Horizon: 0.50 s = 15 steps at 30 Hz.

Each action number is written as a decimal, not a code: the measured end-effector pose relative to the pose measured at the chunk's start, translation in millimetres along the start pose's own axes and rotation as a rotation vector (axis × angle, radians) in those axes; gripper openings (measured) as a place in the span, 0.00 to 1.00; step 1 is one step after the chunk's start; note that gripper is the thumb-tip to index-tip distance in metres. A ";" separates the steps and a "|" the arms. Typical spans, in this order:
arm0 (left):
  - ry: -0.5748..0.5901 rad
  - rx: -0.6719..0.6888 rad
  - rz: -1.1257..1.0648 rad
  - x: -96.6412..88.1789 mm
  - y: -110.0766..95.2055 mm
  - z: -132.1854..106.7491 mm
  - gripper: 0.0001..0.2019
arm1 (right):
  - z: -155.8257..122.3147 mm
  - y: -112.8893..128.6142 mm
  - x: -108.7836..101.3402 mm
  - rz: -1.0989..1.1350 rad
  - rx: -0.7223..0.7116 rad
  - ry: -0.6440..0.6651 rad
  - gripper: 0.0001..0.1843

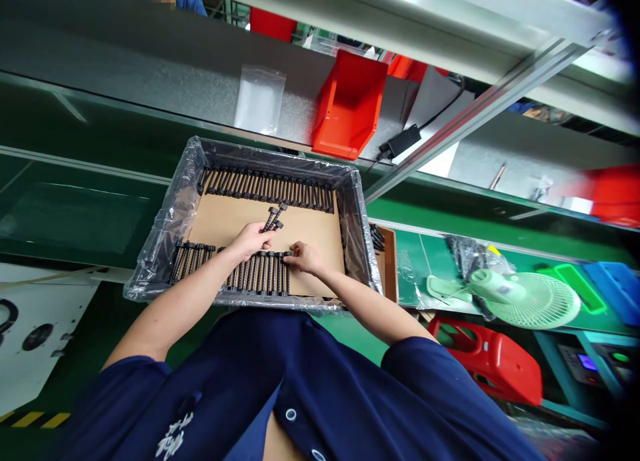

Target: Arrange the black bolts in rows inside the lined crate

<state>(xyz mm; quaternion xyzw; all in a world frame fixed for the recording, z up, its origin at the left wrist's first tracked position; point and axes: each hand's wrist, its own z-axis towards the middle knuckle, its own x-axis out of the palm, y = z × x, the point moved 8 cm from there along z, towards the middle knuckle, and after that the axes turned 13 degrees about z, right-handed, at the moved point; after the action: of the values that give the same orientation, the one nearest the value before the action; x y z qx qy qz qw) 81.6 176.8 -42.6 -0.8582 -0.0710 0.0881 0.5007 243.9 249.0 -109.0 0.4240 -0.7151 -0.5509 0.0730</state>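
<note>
My left hand is closed around several black, bolt-like rods with thick round heads, their heads pointing up and away from me. It hovers over the brown cardboard sheet inside a dark bin lined with clear plastic. My right hand has its thumb and fingers pinched at the head of the last rod at the right end of the near row. Similar rods lie side by side in a far row along the bin's back wall. My left forearm covers part of the near row.
An open red bin and a clear plastic bag lie on the grey shelf behind. Right of the bin stand a brown box with more black parts and a pale green fan. A metal post slants across. A red stool is lower right.
</note>
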 end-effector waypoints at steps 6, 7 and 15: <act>0.045 0.051 0.008 10.0 4.2 -0.2 0.08 | -10.0 40.8 -3.8 0.456 -0.037 0.071 0.22; 0.066 0.063 0.015 12.9 4.0 -0.9 0.08 | -12.4 47.0 0.4 0.570 -0.025 0.108 0.24; 0.124 0.038 0.042 25.6 5.4 -4.6 0.06 | -14.1 54.5 11.8 0.878 0.008 0.100 0.25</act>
<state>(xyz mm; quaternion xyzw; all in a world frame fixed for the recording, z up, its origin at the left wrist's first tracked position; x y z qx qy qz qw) 107.7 175.6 -47.2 -0.8536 -0.0199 0.0467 0.5185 215.9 232.4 -61.6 0.1064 -0.8251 -0.4437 0.3332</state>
